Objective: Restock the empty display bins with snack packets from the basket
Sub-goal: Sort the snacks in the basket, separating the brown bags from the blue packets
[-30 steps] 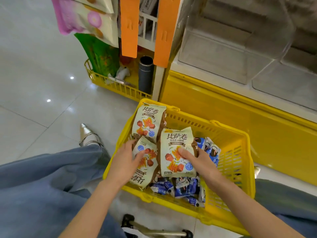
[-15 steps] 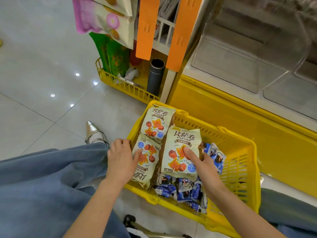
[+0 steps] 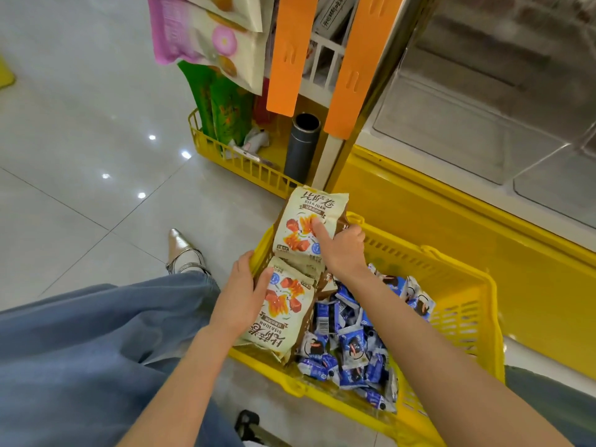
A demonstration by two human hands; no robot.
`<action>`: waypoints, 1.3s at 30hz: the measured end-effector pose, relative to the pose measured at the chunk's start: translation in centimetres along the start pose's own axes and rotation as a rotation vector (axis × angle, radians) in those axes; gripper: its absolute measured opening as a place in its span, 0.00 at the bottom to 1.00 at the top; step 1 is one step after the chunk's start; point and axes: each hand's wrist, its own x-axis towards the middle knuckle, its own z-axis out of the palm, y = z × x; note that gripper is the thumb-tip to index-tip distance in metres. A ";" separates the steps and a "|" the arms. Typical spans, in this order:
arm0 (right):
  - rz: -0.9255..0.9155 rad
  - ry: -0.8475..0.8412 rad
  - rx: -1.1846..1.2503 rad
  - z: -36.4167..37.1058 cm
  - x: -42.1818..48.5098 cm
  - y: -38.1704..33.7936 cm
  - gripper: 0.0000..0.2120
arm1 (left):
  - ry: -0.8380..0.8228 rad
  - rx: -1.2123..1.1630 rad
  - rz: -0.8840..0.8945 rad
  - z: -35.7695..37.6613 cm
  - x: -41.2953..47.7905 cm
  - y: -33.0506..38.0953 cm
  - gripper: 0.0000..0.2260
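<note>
A yellow plastic basket [image 3: 458, 304] stands on the floor by the display. It holds cream-and-brown snack packets and several small blue-and-white packets [image 3: 350, 343]. My right hand [image 3: 342, 250] grips the far cream packet [image 3: 306, 221], thumb on its front, raising it above the basket's far corner. My left hand [image 3: 240, 298] grips the near cream packet [image 3: 283, 314] at the basket's left wall, thumb over its top edge. Clear display bins [image 3: 458, 124] sit above the yellow base at the upper right and look empty.
A yellow display base [image 3: 483, 240] runs behind the basket. A low yellow wire tray [image 3: 238, 166] with green packets and a dark cylinder [image 3: 303, 146] stands at the shelf end. Orange strips [image 3: 287, 53] and hanging packets are above. Tiled floor lies to the left; my shoe [image 3: 183, 253] rests there.
My right hand moved from the middle packet to the far packet and lifted it up over the basket's corner. My left hand shifted its grip on the near packet.
</note>
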 end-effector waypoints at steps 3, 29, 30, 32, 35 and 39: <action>-0.037 -0.111 0.198 0.2 -0.1 0.7 0.33 | -0.029 -0.001 -0.018 -0.3 -0.1 0.3 0.24; 0.185 -0.304 -0.325 -8.8 7.3 25.5 0.50 | -0.426 -0.114 -0.321 22.8 4.5 4.1 0.25; 0.181 -0.304 -0.406 -8.6 7.2 25.7 0.49 | -0.416 -0.173 -0.353 23.5 4.4 4.2 0.28; 0.144 -0.295 -0.473 -8.0 6.6 26.0 0.48 | -0.428 -0.245 -0.401 24.5 4.0 4.6 0.34; 0.131 -0.287 -0.225 -7.4 4.8 26.2 0.44 | -0.424 -0.293 -0.449 25.0 3.3 5.1 0.37; 0.133 -0.372 -0.061 -7.1 2.1 25.9 0.34 | -0.554 -0.187 -0.305 24.7 1.6 5.4 0.12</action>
